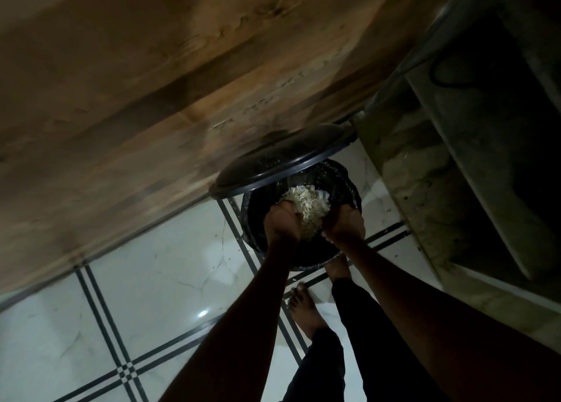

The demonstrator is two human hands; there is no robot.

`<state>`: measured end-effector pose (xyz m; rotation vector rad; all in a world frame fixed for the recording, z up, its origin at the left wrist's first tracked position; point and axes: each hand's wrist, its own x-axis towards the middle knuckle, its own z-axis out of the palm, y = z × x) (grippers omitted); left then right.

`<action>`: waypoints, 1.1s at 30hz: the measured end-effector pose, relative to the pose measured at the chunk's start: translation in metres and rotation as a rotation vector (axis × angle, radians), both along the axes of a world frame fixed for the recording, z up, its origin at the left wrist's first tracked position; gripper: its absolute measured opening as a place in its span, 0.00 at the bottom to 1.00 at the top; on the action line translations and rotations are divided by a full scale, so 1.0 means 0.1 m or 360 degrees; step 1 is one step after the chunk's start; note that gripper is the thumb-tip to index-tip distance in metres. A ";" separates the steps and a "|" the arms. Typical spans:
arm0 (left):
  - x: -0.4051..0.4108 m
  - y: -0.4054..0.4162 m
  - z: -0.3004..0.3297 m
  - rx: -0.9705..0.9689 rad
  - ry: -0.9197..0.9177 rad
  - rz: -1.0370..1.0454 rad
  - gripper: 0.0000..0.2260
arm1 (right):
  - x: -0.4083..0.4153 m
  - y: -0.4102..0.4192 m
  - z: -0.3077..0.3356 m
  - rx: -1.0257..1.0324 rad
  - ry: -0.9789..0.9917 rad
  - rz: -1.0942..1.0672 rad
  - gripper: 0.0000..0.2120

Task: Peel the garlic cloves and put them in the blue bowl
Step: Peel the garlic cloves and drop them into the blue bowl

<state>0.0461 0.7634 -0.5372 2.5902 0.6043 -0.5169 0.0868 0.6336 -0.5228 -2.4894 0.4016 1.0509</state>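
Observation:
I stand over a black bin (349,186) lined with a dark bag, its lid (282,162) tipped up. Both my hands hold a pale heap of garlic peels (308,204) above the bin's mouth. My left hand (280,224) grips the heap from the left with curled fingers. My right hand (344,224) grips it from the right. A bit of whitish-blue material (322,194) shows at the heap's far edge. No blue bowl or peeled clove is in view.
A brown wooden panel (151,83) rises behind the bin. A dim stone counter or shelf unit (455,159) stands to the right. White floor tiles (151,265) with dark stripes lie below. One bare foot (337,269) is at the bin's base, the other (305,309) behind it.

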 end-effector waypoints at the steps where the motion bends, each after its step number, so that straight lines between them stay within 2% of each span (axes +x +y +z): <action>1: 0.01 0.00 0.04 -0.0108 -0.0036 0.0049 0.12 | 0.00 0.02 0.04 -0.0024 -0.0055 0.0056 0.17; 4: -0.07 0.03 0.07 -0.0378 -0.0270 0.0293 0.10 | 0.04 0.01 0.16 0.0001 -0.0073 0.0111 0.12; 6: -0.13 0.03 0.25 -0.0485 -0.0301 0.0558 0.11 | 0.05 -0.04 0.25 0.0025 -0.0061 -0.0040 0.09; 9: -0.21 -0.05 0.76 -0.0760 -0.0319 0.0796 0.04 | 0.02 -0.23 0.51 0.0265 -0.0064 -0.0191 0.11; 11: -0.24 -0.14 1.29 -0.0899 -0.0410 0.0797 0.03 | -0.04 -0.30 1.11 0.0402 -0.0120 -0.0157 0.10; 18: -0.18 -0.58 3.52 -0.1142 -0.0613 0.0595 0.06 | -0.34 -0.86 3.20 0.0803 -0.0517 -0.0312 0.12; 23: -0.25 -1.29 4.82 -0.1396 -0.0671 0.0304 0.07 | -0.63 -1.52 4.55 0.0877 -0.0849 -0.0347 0.10; 29: -0.44 -2.36 5.63 -0.1594 -0.0695 -0.0039 0.08 | -1.19 -2.62 5.56 0.0722 -0.1238 -0.0519 0.13; 33: -0.73 -3.24 5.88 -0.1711 -0.0617 -0.0236 0.08 | -1.71 -3.50 5.85 0.0653 -0.1298 -0.0769 0.13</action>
